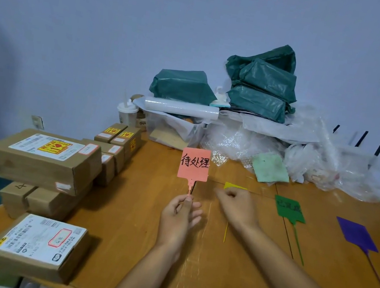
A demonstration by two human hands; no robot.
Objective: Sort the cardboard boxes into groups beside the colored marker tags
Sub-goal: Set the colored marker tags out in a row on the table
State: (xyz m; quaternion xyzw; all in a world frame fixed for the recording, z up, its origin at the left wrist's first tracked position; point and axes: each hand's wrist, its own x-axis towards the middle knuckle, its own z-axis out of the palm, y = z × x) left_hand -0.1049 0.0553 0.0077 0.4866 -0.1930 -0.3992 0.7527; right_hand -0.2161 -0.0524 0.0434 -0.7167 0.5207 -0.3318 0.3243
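Observation:
My left hand (pixel 179 213) holds a pink marker tag (pixel 194 164) upright by its stem, black handwriting facing me. My right hand (pixel 236 207) rests palm down on a yellow tag (pixel 233 186), covering most of it; its thin stem shows below the wrist. A green tag (pixel 290 209) and a purple tag (pixel 357 234) lie flat on the wooden table (pixel 137 210) to the right. Several cardboard boxes are stacked at the left: a large labelled one (pixel 43 159) on top of smaller ones, another labelled box (pixel 39 244) at the front edge, small boxes (pixel 119 137) behind.
At the back of the table sit green plastic-wrapped parcels (pixel 261 85), a roll of clear film (pixel 179 108), a heap of bubble wrap and clear bags (pixel 296 149), a green cloth (pixel 270 168) and a lidded cup (pixel 126 113). A wall stands behind.

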